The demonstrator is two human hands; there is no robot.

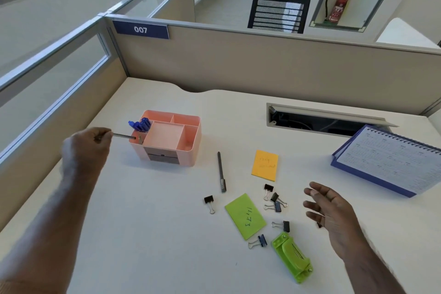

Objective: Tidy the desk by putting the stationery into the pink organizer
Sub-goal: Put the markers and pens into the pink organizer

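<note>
The pink organizer (188, 136) stands on the white desk (143, 210), with blue pens (140, 124) leaning in its back-left compartment. My left hand (88, 148) is shut on a thin grey pen (124, 136) whose tip reaches into the front-left compartment. My right hand (331, 210) hovers open above the desk at the right, holding nothing. On the desk lie a black pen (221, 172), an orange sticky note (265, 165), a green sticky note (245, 216), several black binder clips (274, 198) and a green stapler (292, 256).
A blue spiral desk calendar (391, 160) sits at the right. A cable slot (319, 119) opens in the desk behind it. Beige partition walls (262, 67) close the back and left sides.
</note>
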